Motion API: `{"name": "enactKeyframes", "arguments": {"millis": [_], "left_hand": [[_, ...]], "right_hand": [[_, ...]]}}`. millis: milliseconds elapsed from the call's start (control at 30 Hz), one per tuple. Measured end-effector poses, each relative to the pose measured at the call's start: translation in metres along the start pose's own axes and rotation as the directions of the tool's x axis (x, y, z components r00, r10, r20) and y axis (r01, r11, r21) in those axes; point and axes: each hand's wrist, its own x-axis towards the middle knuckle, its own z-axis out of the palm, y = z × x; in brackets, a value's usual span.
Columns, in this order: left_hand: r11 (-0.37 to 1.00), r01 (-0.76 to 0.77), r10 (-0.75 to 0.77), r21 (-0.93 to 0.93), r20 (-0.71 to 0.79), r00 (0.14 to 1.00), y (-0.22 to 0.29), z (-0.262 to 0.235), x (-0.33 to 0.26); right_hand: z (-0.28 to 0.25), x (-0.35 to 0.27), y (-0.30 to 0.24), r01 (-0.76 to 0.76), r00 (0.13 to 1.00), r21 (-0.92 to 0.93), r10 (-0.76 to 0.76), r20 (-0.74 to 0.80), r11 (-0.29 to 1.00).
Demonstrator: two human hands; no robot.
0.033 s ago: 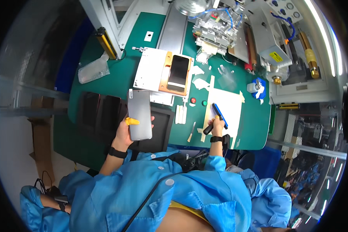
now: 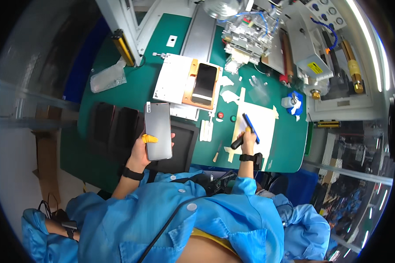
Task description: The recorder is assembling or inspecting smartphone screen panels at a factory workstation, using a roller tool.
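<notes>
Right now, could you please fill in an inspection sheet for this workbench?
Surface: green bench mat, partly covered by a white sheet taped at its edges.
Job's things: grey phone-shaped panel held up in the left hand; blue-bladed scraper in the right hand, over the white sheet.
Clutter: dark phone in an orange holder, torn film scraps, crumpled plastic bag, dark trays.
Grippers: both hands shut on their items; yellow finger cot on the left thumb.
Cables: blue tubing on the machine at the rear.
Surroundings: metal press machine, cardboard on the floor.
</notes>
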Motion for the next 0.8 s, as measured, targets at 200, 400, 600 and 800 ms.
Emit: {"name": "enactKeyframes", "arguments": {"millis": [200, 400, 600, 800], "left_hand": [[0.987, -0.062, 0.062, 0.151, 0.004, 0.998, -0.004, -0.018, -0.015], [0.992, -0.111, 0.113, 0.052, -0.028, 0.993, 0.003, -0.023, -0.026], [0.997, -0.076, 0.077, 0.01, -0.104, 0.992, 0.005, -0.03, -0.03], [0.998, -0.056, 0.058, 0.03, -0.056, 0.997, 0.009, -0.015, -0.019]], "right_hand": [[0.15, -0.002, -0.133, 0.532, 0.741, -0.368, -0.208, 0.639, 0.762], [0.181, -0.031, -0.113, 0.453, 0.827, -0.484, -0.15, 0.542, 0.749], [0.127, -0.078, -0.097, 0.621, 0.733, -0.53, -0.186, 0.655, 0.578], [0.197, 0.009, -0.143, 0.372, 0.81, -0.365, -0.106, 0.577, 0.853]]}}
